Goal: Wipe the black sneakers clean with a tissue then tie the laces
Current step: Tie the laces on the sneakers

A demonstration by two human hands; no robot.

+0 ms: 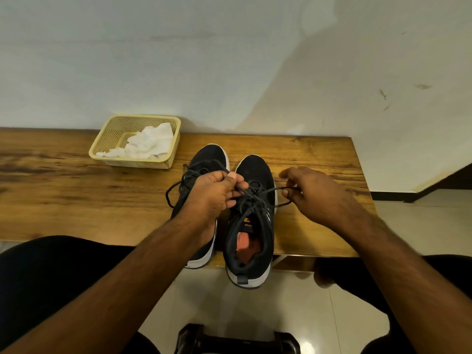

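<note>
On the table (63,195), the right sneaker (251,215) is being laced: one lace end (244,191) is being pinched by the left hand (214,192), the other by the right hand (314,195). Thin, limp cord likely slips; gripping near the knot is advised.

wooden table (76,190) holds basket (102,146) and two black sneakers (255,175).

Two black sneakers (251,200) side by side, laces (258,198) untied, tissue (148,144) crumpled.

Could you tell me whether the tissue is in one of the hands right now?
No, the tissue lies in the basket; both hands hold laces.
</note>
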